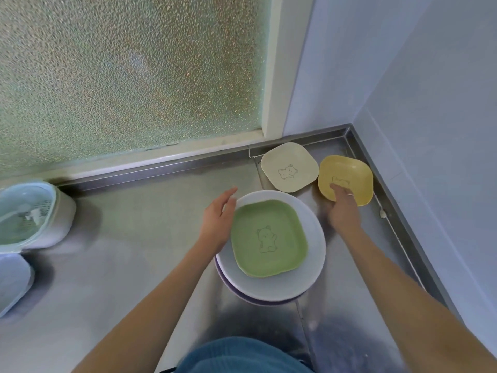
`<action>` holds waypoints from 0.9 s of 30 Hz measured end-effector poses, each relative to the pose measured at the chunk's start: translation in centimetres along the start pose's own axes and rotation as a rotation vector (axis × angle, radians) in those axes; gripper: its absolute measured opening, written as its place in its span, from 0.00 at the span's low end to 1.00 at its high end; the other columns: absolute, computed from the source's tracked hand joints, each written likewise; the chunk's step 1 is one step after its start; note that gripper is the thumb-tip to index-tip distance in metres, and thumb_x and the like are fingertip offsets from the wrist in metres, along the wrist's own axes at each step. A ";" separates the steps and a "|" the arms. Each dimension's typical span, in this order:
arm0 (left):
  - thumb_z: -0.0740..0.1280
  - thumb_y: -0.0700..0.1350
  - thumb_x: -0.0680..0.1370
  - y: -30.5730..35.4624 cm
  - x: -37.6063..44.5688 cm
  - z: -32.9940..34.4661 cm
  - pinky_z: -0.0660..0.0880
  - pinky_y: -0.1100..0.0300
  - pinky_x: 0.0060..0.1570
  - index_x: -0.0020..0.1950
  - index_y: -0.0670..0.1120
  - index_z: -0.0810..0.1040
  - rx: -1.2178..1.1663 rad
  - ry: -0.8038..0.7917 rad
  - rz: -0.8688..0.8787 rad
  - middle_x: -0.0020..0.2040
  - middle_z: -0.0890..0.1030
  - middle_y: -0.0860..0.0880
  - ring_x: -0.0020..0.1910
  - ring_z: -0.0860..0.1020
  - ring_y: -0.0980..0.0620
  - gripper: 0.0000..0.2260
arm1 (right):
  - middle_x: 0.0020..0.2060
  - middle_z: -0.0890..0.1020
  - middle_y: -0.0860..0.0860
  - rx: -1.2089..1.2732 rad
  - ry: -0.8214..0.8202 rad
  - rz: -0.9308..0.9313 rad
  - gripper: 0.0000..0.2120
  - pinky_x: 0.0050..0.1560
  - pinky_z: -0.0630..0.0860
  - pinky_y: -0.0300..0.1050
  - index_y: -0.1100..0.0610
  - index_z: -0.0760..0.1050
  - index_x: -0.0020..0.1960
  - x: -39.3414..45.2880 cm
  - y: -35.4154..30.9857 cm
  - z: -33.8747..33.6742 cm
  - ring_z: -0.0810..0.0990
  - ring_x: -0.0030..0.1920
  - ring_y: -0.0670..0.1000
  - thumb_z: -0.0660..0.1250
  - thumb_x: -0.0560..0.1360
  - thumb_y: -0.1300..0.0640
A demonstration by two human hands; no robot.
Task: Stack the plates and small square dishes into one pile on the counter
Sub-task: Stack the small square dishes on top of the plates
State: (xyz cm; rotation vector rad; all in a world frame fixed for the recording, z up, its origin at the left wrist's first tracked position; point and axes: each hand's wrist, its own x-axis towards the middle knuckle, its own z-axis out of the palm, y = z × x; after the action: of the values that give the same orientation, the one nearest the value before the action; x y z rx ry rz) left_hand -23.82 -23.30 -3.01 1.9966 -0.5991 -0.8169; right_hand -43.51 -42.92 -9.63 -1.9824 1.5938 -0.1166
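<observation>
A green square dish (269, 238) with a bear drawing lies on top of a white round plate (309, 275), which sits on a purple-rimmed plate (223, 278) on the steel counter. My left hand (219, 222) hovers open by the pile's left rim. A cream square dish (289, 166) lies flat at the back. To its right a yellow square dish (349, 173) is tilted up, and my right hand (343, 208) grips its near edge, thumb inside the dish.
The steel counter (134, 251) ends in a corner with raised edges at the back and right. A frosted window is behind. A pale green and white drainer container (32, 214) and another white container (13, 281) stand at the far left.
</observation>
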 end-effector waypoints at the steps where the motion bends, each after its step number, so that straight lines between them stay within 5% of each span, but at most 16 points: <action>1: 0.58 0.46 0.81 0.1 0.1 0.3 0.65 0.65 0.58 0.66 0.49 0.75 -0.035 -0.025 -0.031 0.62 0.77 0.51 0.64 0.73 0.52 0.15 | 0.69 0.68 0.57 -0.052 -0.044 0.001 0.23 0.61 0.69 0.54 0.51 0.66 0.71 0.4 0.6 0.5 0.70 0.65 0.61 0.56 0.76 0.63; 6: 0.59 0.45 0.81 1.0 -0.2 1.2 0.66 0.76 0.47 0.59 0.47 0.81 -0.086 -0.092 -0.065 0.59 0.74 0.59 0.57 0.71 0.61 0.13 | 0.49 0.74 0.56 -0.083 0.093 0.035 0.11 0.44 0.65 0.46 0.55 0.77 0.50 0.1 0.8 1.5 0.73 0.46 0.60 0.57 0.74 0.62; 10: 0.58 0.43 0.81 1.1 -0.4 1.0 0.64 0.86 0.37 0.54 0.47 0.81 -0.088 -0.111 -0.052 0.47 0.75 0.65 0.46 0.72 0.63 0.12 | 0.45 0.75 0.56 -0.099 0.231 -0.019 0.12 0.42 0.65 0.45 0.57 0.79 0.48 -1.0 0.2 -0.1 0.74 0.43 0.61 0.57 0.74 0.64; 13: 0.58 0.43 0.82 1.1 -0.6 1.0 0.66 0.83 0.40 0.57 0.45 0.81 -0.080 -0.098 -0.027 0.46 0.74 0.66 0.44 0.73 0.67 0.13 | 0.47 0.78 0.58 -0.023 0.356 -0.122 0.12 0.40 0.65 0.44 0.60 0.80 0.51 -3.1 -1.0 -1.7 0.76 0.43 0.61 0.58 0.76 0.64; 16: 0.58 0.45 0.81 0.7 -1.1 1.0 0.68 0.79 0.39 0.59 0.46 0.80 -0.086 -0.077 -0.005 0.47 0.77 0.59 0.47 0.75 0.60 0.13 | 0.49 0.80 0.56 0.061 0.400 -0.258 0.12 0.39 0.67 0.43 0.58 0.81 0.54 -6.1 -2.6 -2.7 0.78 0.45 0.59 0.61 0.76 0.64; 20: 0.57 0.48 0.81 0.3 -2.0 0.6 0.70 0.65 0.51 0.64 0.49 0.77 -0.106 -0.086 0.001 0.56 0.78 0.53 0.56 0.74 0.54 0.15 | 0.42 0.81 0.51 0.072 0.411 -0.464 0.14 0.33 0.71 0.43 0.52 0.82 0.53 -11.6 -5.3 -2.8 0.78 0.40 0.55 0.65 0.73 0.65; 23: 0.55 0.51 0.81 0.2 -2.7 0.2 0.67 0.60 0.62 0.67 0.50 0.73 -0.154 -0.058 0.010 0.62 0.77 0.52 0.61 0.73 0.54 0.17 | 0.35 0.79 0.52 -0.041 0.413 -0.695 0.16 0.29 0.66 0.39 0.51 0.84 0.51 -15.6 -6.6 -1.6 0.75 0.33 0.55 0.68 0.68 0.65; 27: 0.54 0.53 0.81 0.4 -3.8 -0.5 0.67 0.58 0.65 0.70 0.49 0.71 -0.196 -0.045 0.022 0.66 0.75 0.50 0.66 0.72 0.50 0.19 | 0.35 0.80 0.51 -0.187 0.303 -0.861 0.17 0.31 0.73 0.40 0.52 0.83 0.53 -19.3 -6.6 0.9 0.78 0.33 0.52 0.75 0.66 0.64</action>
State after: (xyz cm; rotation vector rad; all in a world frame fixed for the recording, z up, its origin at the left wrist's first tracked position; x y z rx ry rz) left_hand -26.00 -20.70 -1.25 1.7952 -0.5441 -0.8749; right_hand -42.85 -24.17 -1.69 -2.7764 0.8101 -0.6420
